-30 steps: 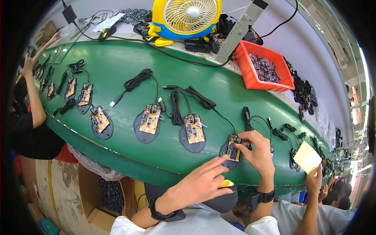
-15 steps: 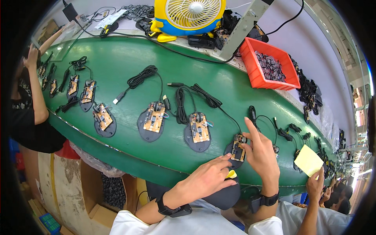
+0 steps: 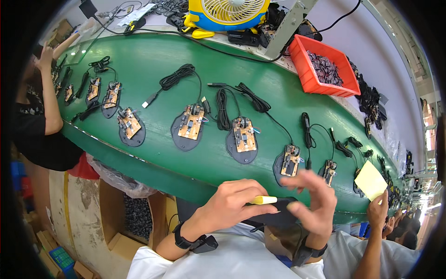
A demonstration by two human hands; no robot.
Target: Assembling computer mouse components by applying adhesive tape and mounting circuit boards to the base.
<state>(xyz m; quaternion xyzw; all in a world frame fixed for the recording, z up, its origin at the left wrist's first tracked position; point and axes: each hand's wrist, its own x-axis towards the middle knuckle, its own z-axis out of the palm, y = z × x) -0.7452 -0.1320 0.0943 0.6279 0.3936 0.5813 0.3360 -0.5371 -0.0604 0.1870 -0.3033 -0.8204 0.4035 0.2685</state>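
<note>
My left hand [image 3: 234, 204] is closed in front of the belt's near edge, pinching a small yellow piece [image 3: 264, 200] seen nearly edge-on, perhaps folded paper. To its right, my right hand [image 3: 313, 204] is raised with fingers apart, slightly blurred, holding nothing. Just beyond the right hand lies an opened computer mouse [image 3: 289, 163], its tan circuit board on a black base, partly hidden by my fingers. Further left are two similar mice, one mouse [image 3: 244, 139] at the middle and another mouse [image 3: 188, 128] beside it, each with a coiled black USB cable.
The green conveyor belt [image 3: 153, 111] carries several more opened mice. A red bin [image 3: 320, 86] of small dark parts stands at the back right, near a yellow-blue fan [image 3: 227, 16] and a metal post [image 3: 290, 30]. A neighbour's hand [image 3: 377, 209] holds yellow paper [image 3: 370, 181].
Both hands have drawn back from the mouse toward me. The right hand has let go of its board, and the yellow piece now shows between the left fingers. The mice sit farther right in view.
</note>
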